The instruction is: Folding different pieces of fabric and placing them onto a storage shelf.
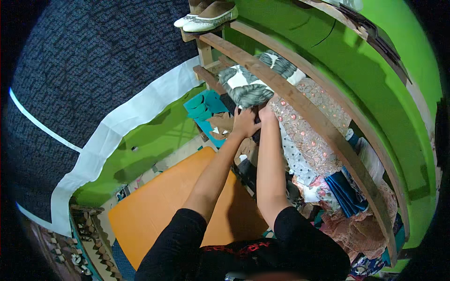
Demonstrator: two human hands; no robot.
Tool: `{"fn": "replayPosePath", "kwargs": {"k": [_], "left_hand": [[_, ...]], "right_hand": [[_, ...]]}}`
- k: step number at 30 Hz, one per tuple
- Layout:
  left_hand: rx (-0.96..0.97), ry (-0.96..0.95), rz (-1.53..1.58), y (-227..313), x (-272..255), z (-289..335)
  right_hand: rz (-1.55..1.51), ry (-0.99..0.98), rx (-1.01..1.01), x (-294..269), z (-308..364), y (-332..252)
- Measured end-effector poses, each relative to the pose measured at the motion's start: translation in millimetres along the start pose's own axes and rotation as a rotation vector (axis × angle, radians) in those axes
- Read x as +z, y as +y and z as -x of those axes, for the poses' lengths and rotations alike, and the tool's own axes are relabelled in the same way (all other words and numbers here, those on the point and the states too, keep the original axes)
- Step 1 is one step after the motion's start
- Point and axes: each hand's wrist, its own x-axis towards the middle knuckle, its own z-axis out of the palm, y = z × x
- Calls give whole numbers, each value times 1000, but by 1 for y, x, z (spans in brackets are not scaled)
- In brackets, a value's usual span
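A folded grey-and-white cloth (248,91) lies on the shelf ahead, partly behind a wooden rail and smeared by motion. Against its near edge is my left hand (243,122), fingers stretched toward the cloth and thumb spread away from them. My right hand (266,113) reaches the same edge just to the right, close beside the left. Its fingertips are hidden at the cloth, so their grip does not show. Right of my hands lies a beige floral lace fabric (307,126) with small pink flowers. Some dark material shows between the two hands.
Wooden rails (300,96) run along the shelf at right. More clothes, including a blue folded fabric (346,193), pile near its close end. White shoes (211,21) stand at the top. Teal pieces (204,110) lie left of my hands, beyond an orange board (159,194). A dark patterned cloth (108,61) hangs at left.
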Motion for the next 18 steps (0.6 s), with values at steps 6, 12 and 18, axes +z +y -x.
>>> {"fn": "replayPosePath", "kwargs": {"k": [6, 12, 18], "left_hand": [[55, 352, 145, -73, -17, 44], [-71, 508, 241, -63, -13, 44], [-146, 421, 584, -77, -7, 37]], "right_hand": [[-281, -11, 279, 67, 106, -77], [-639, 211, 560, 61, 78, -143], [-695, 444, 625, 62, 98, -160]]}}
